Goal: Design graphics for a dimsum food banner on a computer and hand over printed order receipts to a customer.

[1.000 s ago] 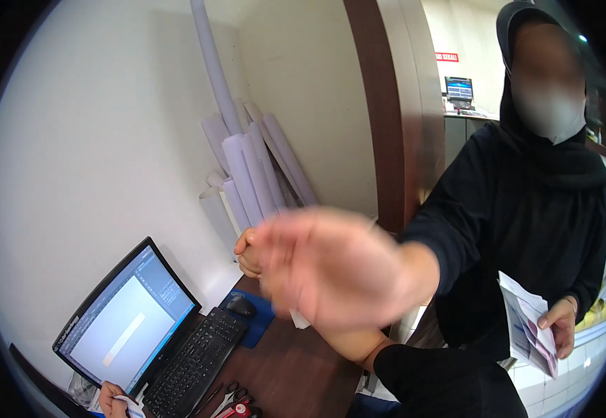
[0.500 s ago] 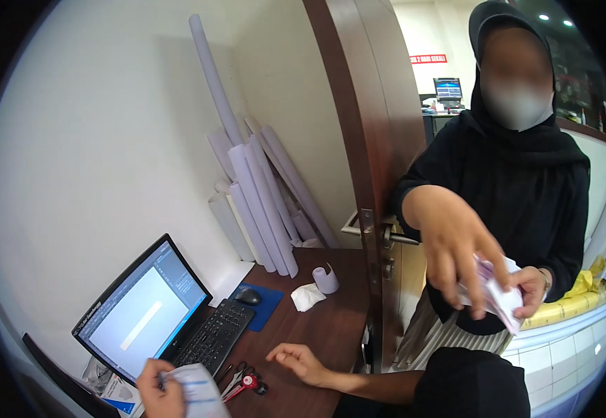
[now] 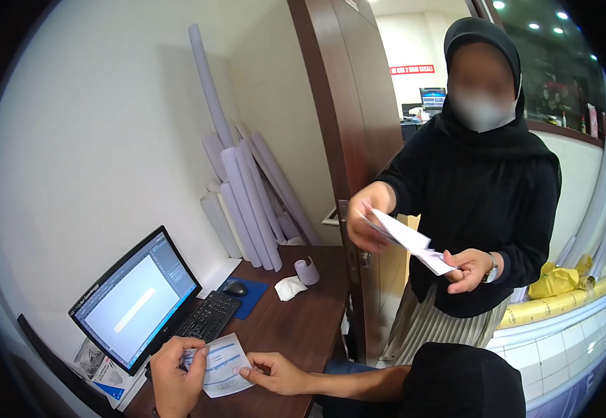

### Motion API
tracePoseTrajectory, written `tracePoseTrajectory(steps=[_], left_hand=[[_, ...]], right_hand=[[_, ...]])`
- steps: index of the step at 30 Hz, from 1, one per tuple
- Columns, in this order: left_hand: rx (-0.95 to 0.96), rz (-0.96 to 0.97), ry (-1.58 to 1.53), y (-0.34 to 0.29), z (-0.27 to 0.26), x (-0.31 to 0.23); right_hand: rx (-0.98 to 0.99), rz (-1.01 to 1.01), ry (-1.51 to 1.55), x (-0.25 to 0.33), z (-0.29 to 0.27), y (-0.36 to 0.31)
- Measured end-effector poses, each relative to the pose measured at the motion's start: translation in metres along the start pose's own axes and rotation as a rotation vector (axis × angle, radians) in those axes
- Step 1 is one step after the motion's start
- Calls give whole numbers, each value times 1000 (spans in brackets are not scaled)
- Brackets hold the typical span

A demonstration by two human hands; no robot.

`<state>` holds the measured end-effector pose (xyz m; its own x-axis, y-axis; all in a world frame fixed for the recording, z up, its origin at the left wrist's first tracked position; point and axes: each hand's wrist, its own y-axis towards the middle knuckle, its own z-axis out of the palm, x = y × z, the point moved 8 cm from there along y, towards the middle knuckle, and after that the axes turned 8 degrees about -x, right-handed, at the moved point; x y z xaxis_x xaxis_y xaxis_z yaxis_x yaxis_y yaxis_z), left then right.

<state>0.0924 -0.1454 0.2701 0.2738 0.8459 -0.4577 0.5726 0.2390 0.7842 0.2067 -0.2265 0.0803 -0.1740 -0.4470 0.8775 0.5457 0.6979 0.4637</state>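
Observation:
A white paper slip with blue printed bands is held above the front of the desk, between my two hands. My left hand is closed, pinching the slip's left edge between thumb and fingers. From the right, my right hand reaches in and is closed on the slip's right edge, thumb on top. Across from me stands a person in black clothes, a white mask and a headscarf. That person holds several folded white papers in both hands, apart from mine.
Behind the slip are a lit monitor, a black keyboard and a mouse on a blue pad. Crumpled tissue and a small paper roll lie on the brown desk. Tall paper rolls lean in the corner beside an open door.
My right hand has moved left from the desk and taken hold of the slip. The slip has turned flatter and now hides the scissors. The other person has drawn their papers leftward.

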Motion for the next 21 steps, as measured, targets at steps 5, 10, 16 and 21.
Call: tracePoseTrajectory(steps=[5,10,16,21], left_hand=[[14,-53,24,-3,-11,-8],[-15,5,44,-9,-18,-16],[4,-109,207,-17,-35,-9],[-79,-22,-21,-23,-43,-6]], right_hand=[[-81,-64,-55,35,-11,-17],[-138,-132,-22,41,-14,-29],[-141,-222,-91,64,-11,-49],[-47,-270,-168,85,11,-72]])
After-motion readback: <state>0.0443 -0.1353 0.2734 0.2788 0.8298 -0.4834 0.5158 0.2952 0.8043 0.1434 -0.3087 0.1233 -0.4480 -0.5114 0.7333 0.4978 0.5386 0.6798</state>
